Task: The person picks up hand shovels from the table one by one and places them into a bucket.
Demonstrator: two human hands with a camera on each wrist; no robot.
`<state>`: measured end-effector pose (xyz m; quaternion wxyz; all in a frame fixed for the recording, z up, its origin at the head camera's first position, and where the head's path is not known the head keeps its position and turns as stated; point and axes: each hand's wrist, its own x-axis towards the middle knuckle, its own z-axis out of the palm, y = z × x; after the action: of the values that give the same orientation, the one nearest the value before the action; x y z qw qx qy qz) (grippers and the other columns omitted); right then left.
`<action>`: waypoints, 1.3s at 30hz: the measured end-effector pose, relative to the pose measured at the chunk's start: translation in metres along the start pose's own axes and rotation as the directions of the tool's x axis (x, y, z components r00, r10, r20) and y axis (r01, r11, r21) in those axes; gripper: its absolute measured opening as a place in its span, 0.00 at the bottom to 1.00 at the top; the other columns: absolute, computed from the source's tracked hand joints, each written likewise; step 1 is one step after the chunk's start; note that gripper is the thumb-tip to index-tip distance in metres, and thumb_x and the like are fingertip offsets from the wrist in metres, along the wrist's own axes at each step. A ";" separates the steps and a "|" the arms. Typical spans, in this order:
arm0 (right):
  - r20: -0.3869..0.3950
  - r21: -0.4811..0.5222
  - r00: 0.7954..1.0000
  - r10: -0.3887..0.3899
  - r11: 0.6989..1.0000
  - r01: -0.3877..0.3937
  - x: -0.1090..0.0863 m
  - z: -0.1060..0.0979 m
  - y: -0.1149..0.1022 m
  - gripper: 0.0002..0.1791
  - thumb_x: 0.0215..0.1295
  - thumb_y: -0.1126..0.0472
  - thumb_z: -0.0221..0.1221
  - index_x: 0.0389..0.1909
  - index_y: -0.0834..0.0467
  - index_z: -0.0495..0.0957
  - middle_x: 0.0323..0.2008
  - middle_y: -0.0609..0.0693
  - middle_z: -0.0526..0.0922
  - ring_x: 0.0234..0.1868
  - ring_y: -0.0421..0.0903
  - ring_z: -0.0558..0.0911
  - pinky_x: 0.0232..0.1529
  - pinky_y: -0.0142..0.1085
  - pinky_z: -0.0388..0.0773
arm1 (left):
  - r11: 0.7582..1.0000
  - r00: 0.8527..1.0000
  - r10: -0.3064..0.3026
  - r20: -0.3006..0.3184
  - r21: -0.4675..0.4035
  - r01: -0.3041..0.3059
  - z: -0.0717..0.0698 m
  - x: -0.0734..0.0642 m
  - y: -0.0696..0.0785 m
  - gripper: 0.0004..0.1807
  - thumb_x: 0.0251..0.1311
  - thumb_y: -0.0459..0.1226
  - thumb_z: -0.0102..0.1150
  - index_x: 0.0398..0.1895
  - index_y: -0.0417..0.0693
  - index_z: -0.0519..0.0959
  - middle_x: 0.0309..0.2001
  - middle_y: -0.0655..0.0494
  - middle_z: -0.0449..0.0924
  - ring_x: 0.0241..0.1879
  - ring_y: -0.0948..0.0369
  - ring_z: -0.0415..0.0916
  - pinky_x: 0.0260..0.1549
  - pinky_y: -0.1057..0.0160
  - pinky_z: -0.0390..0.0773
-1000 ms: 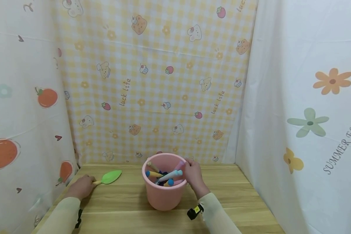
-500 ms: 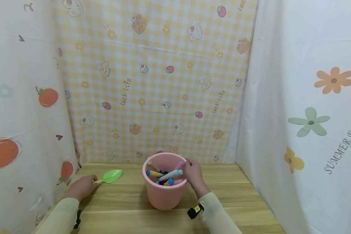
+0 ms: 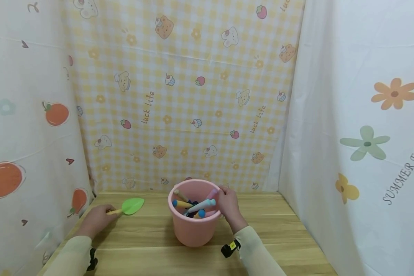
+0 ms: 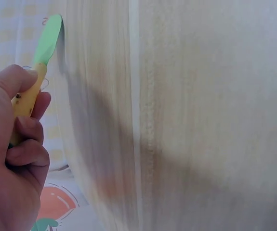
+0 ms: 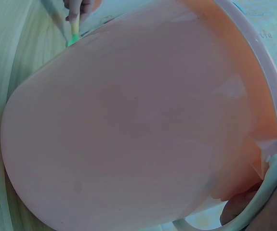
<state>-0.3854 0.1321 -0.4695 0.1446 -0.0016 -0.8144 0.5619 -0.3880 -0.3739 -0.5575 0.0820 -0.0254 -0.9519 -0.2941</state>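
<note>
In the head view my left hand (image 3: 96,220) grips the yellow handle of a small garden trowel (image 3: 132,206) with a leaf-shaped green blade. The left wrist view shows fingers curled round that handle, thumb along it, and the green blade (image 4: 49,39) pointing away close over the tabletop. A pink bucket (image 3: 194,232) stands upright at the middle of the table. My right hand (image 3: 229,205) holds its rim on the right side, thumb over the edge. Beside those fingers, the bucket's pale carrying handle (image 5: 266,187) hangs in the right wrist view.
Inside the bucket lie several tools, their handles up: a light blue handle (image 3: 201,206), yellow ones with blue ends, and pink ones. The wooden table (image 3: 145,241) meets a checked curtain (image 3: 183,115) behind and white curtains at both sides.
My left hand has raised the trowel slightly and shifted a little to the right, and more of the yellow handle shows. The right hand and bucket have stayed put.
</note>
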 end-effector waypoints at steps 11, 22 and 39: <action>-0.004 -0.004 1.000 0.008 1.000 -0.008 0.000 0.001 0.000 0.21 0.86 0.63 0.52 0.68 0.68 0.83 0.66 0.65 0.85 0.67 0.59 0.82 0.60 0.54 0.85 | 0.994 0.997 -0.049 -0.055 -0.101 0.043 -0.003 -0.006 0.008 0.19 0.73 0.40 0.68 0.57 0.33 0.86 0.42 0.44 0.87 0.32 0.54 0.73 0.31 0.56 0.73; -0.011 -0.007 1.000 -0.008 1.000 0.008 -0.001 0.000 -0.002 0.21 0.85 0.63 0.52 0.67 0.68 0.83 0.65 0.65 0.85 0.69 0.61 0.82 0.63 0.57 0.83 | 0.971 0.993 -0.100 -0.057 -0.225 0.085 -0.003 -0.001 0.018 0.27 0.79 0.46 0.64 0.66 0.32 0.82 0.47 0.43 0.87 0.35 0.54 0.75 0.31 0.56 0.75; -0.018 -0.004 1.000 -0.009 1.000 0.009 -0.002 0.000 -0.002 0.21 0.85 0.63 0.53 0.67 0.69 0.83 0.65 0.65 0.85 0.70 0.62 0.80 0.65 0.58 0.82 | 0.956 0.988 -0.100 -0.121 -0.285 0.062 -0.011 0.002 0.063 0.26 0.84 0.49 0.56 0.62 0.34 0.85 0.50 0.41 0.89 0.38 0.55 0.76 0.32 0.58 0.74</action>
<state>-0.3835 0.1311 -0.4685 0.1547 -0.0032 -0.8142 0.5595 -0.3822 -0.3277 -0.5129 0.1294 0.0223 -0.8931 -0.4303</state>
